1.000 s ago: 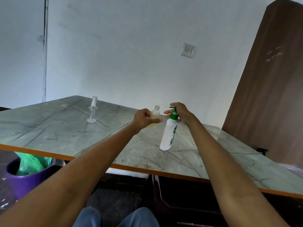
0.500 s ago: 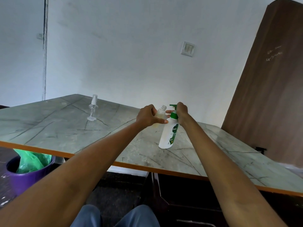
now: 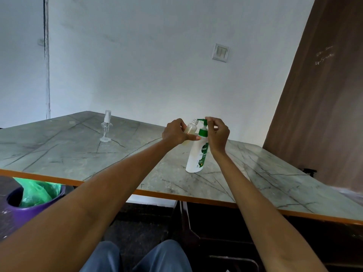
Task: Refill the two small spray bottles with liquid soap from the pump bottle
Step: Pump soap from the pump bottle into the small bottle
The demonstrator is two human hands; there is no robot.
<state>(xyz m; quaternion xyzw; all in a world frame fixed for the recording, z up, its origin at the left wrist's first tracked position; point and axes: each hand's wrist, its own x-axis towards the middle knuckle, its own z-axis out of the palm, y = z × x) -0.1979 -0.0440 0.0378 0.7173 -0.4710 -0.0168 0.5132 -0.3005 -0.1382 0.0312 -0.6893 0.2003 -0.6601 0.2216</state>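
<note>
While tilted under pump nozzle (image 3: 200,120), spray bottle (image 3: 191,128) in left hand (image 3: 174,132)

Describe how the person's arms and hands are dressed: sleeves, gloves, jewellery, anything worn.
Both forearms are bare along their whole visible length, with no sleeve in view. The left hand and right hand wear no gloves, and no watch, bracelet or ring shows. The only clothing in view is blue trousers at the knees.

Plain room, marble-top table (image 3: 82,154), wall switch (image 3: 221,52)
</note>
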